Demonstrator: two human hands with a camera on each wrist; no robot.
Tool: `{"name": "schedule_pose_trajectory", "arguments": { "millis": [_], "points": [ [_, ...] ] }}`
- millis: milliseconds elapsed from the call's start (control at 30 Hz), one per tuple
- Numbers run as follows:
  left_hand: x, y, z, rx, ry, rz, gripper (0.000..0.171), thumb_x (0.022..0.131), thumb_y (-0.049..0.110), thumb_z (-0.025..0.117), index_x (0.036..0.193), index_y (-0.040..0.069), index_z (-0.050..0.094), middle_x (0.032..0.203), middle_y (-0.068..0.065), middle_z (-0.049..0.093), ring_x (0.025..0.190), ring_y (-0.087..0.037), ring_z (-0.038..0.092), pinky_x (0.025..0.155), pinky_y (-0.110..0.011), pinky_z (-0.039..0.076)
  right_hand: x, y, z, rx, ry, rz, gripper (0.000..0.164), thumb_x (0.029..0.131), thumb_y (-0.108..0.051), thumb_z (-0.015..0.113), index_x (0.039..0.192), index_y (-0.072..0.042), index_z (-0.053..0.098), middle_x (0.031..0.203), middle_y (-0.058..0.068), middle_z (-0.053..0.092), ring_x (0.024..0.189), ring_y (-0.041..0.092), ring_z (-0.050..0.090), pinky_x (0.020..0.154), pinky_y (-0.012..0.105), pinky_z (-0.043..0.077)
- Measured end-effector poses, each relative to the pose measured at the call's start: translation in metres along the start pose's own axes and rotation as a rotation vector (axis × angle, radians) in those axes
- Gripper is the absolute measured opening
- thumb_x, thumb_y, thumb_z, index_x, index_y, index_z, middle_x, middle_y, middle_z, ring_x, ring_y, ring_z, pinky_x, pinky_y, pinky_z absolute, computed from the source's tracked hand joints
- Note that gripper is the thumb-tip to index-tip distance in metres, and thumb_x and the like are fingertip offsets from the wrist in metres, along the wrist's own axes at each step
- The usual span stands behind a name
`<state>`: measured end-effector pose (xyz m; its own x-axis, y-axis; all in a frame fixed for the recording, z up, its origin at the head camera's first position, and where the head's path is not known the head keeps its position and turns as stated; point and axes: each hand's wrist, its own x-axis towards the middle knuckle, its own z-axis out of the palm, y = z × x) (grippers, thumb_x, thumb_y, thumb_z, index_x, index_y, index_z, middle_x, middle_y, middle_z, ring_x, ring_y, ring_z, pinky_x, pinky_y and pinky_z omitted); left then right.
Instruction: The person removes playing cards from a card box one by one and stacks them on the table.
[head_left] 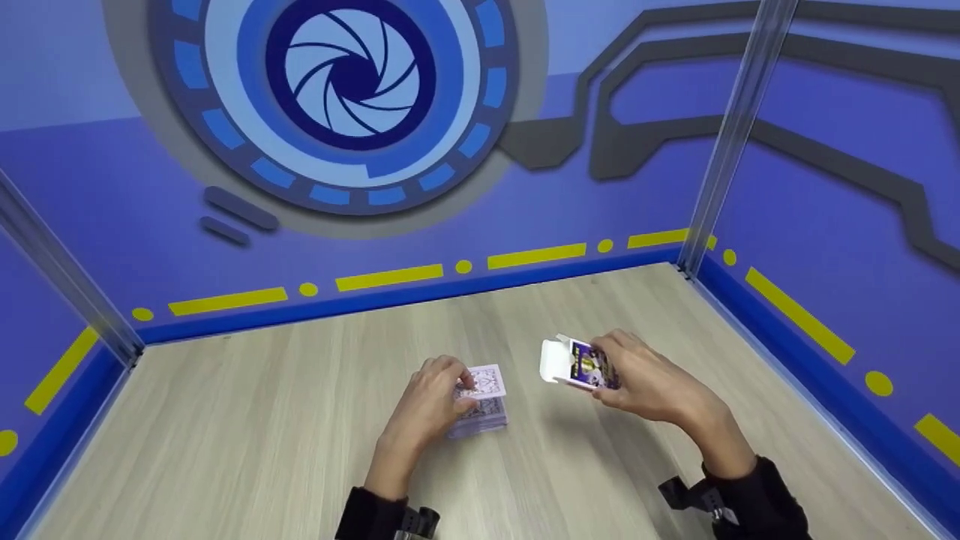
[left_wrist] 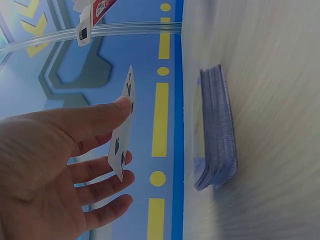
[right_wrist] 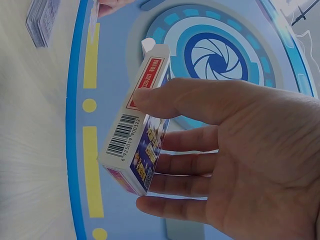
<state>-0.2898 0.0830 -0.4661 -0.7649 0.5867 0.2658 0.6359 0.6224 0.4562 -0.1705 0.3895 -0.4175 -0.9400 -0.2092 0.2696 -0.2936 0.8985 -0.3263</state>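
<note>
Blue wall (head_left: 150, 247): backdrop behind and at both sides, printed with a large round shutter emblem (head_left: 349, 75), grey angular bands, and a row of yellow dashes and dots just above the base.

Clear corner posts (head_left: 739, 112): upright at the far right corner and at the left edge.

Worktop (head_left: 262, 435): pale wood grain, bearing the cards; bounded by a dark blue skirting.

Right hand (head_left: 649, 379): right of centre, raised above the worktop, dark sleeve and wrist strap behind it. Grips the card box (head_left: 581, 365) across its width, thumb on the top edge, fingers (right_wrist: 185, 182) under the printed face.

Left hand (head_left: 431, 401): left of centre, just over the deck, dark sleeve and strap at the wrist. Pinches a single card (left_wrist: 122, 127) between thumb and fingers (left_wrist: 107, 185), the card lifted off the stack and standing apart from it in the left wrist view.

Card box: white with a purple printed face, barcode and red panel on the narrow side (right_wrist: 135, 125), flap open toward the left hand. Held clear of the worktop, near the deck but not touching it.

Deck of cards (head_left: 484, 412): purple-backed stack lying flat on the worktop at centre, slightly uneven at the edges (left_wrist: 217, 130), directly beneath the left hand.

Single card: face toward the palm, dark suit marks visible; rank not legible.
</note>
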Motion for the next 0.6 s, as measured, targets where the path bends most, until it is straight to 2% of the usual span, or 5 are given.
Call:
{"name": "schedule_pose_trajectory", "arguments": {
  "millis": [167,300,600],
  "points": [
    [0.001,-0.002,0.007,0.014,-0.027,-0.024,0.018,0.086,0.013,0.084,0.095,0.012,0.069,0.108,-0.005,0.064,0.102,-0.023,0.056,0.091,-0.047,0.048,0.0,0.004,0.003,-0.014,-0.028,0.022,0.06,0.083,-0.017,0.086,0.13,0.007,0.057,0.114,0.013,0.06,0.096,0.022,0.054,0.081,0.042,0.051],
    [0.002,-0.003,0.012,0.007,-0.056,-0.052,0.017,0.087,0.011,0.083,0.095,0.012,0.068,0.112,-0.006,0.064,0.106,-0.024,0.056,0.093,-0.047,0.047,0.001,0.006,0.005,-0.01,-0.062,0.054,0.06,0.083,-0.017,0.086,0.13,0.007,0.058,0.111,0.012,0.06,0.095,0.021,0.053,0.082,0.043,0.05],
    [0.001,-0.008,0.021,0.027,-0.062,-0.024,0.016,0.083,0.005,0.08,0.092,0.01,0.068,0.109,-0.007,0.065,0.105,-0.026,0.058,0.09,-0.05,0.048,0.003,0.007,0.005,0.003,-0.094,0.072,0.06,0.082,-0.019,0.086,0.129,0.006,0.058,0.107,0.008,0.059,0.094,0.02,0.053,0.082,0.043,0.049]
  ]
}}
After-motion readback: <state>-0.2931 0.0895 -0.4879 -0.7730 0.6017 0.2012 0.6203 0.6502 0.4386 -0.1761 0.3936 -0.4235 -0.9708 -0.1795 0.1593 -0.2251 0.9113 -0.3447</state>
